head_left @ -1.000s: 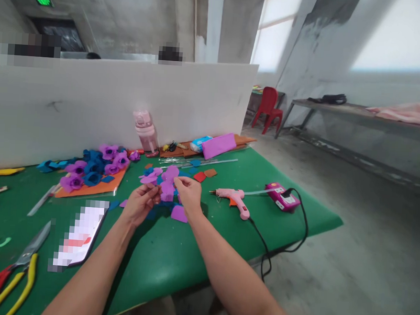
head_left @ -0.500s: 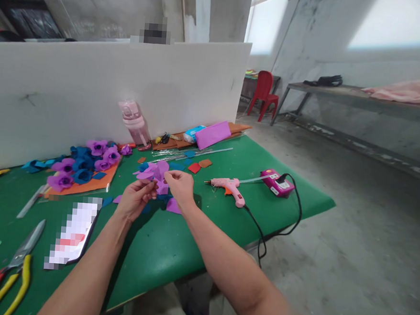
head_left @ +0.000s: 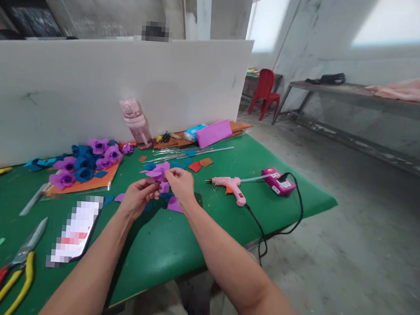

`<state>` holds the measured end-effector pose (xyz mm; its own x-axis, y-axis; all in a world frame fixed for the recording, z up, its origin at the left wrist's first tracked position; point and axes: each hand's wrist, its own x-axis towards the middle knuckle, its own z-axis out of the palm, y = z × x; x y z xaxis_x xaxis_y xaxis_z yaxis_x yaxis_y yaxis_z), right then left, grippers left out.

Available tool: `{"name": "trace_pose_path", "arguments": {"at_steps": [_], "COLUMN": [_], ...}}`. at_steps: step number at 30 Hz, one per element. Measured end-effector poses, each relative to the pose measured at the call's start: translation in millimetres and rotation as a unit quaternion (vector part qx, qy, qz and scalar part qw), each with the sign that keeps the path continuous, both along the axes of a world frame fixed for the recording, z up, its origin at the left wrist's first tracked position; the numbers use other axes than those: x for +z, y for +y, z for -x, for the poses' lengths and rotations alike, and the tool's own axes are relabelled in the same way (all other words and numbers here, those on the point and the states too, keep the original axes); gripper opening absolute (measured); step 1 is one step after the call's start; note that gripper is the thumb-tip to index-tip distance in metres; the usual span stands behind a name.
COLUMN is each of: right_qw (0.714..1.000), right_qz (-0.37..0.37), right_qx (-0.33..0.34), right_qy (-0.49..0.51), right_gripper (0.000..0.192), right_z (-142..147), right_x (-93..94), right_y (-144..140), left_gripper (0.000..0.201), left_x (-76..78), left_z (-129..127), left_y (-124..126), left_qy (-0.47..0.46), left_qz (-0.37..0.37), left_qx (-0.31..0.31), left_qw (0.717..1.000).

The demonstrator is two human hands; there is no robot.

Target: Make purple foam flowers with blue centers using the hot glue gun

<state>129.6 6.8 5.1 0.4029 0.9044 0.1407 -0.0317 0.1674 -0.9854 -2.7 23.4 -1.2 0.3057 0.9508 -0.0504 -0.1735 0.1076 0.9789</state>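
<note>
Purple flower (head_left: 158,171) held up between both hands, above the green desk (head_left: 167,250), with purple pieces (head_left: 175,204) and blue pieces (head_left: 178,165) lying around and beneath it.

Left hand (head_left: 141,198): thumb and fingertips drawn together in a pinch at the near, lower side of the flower; the exact part gripped is covered by the fingers and cannot be told. Right hand (head_left: 180,186): thumb and forefinger closed at the flower's right edge, apparently on a petal; the remaining fingers are curled in. No wide gap is seen in either hand.

Step in hand, as judged: a petal is being set or shaped. The base should be kept steady by the left pinch, so that twisting is avoided. Only light pressure should be used at the petal's edge, since the thin material is likely to crease or tear if pulled hard. Petals are best spread evenly, with the blooms (head_left: 85,161) on the orange sheet (head_left: 102,183) taken as reference. Should glue be present at the joint (not visible), the parts should be held still until set.

Caution: the glue gun (head_left: 231,184) is laid just right of the right hand, nozzle towards it; heat cannot be judged by eye, so the wrist should be kept clear.
</note>
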Motion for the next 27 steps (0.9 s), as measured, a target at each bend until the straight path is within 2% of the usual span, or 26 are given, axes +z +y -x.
{"name": "trace_pose_path", "arguments": {"at_steps": [14,18,21,27], "right_qw": [0.998,0.993,0.985,0.982], "right_qz": [-0.049,-0.058,-0.074,-0.104], "right_qx": [0.047,0.071,0.096,0.11], "right_qy": [0.008,0.075,0.12,0.114], "right_gripper": [0.016,0.012,0.017,0.017], "right_z": [3,5,6,7], "right_x": [-3.0,-1.6,0.7,2.1], "right_y": [0,0,0,-2], "left_gripper": [0.026,0.025,0.02,0.014], "left_x": [-5.0,0.3,5.2,0.8], "left_z": [0,-1,-1,5], "left_y": [2,-2,-6,-6], "left_qy": [0.016,0.079,0.14,0.161], "left_qz": [-0.038,-0.092,-0.139,-0.217], "left_qx": [0.017,0.042,0.069,0.076], "left_qw": [0.999,0.992,0.978,0.96]}}
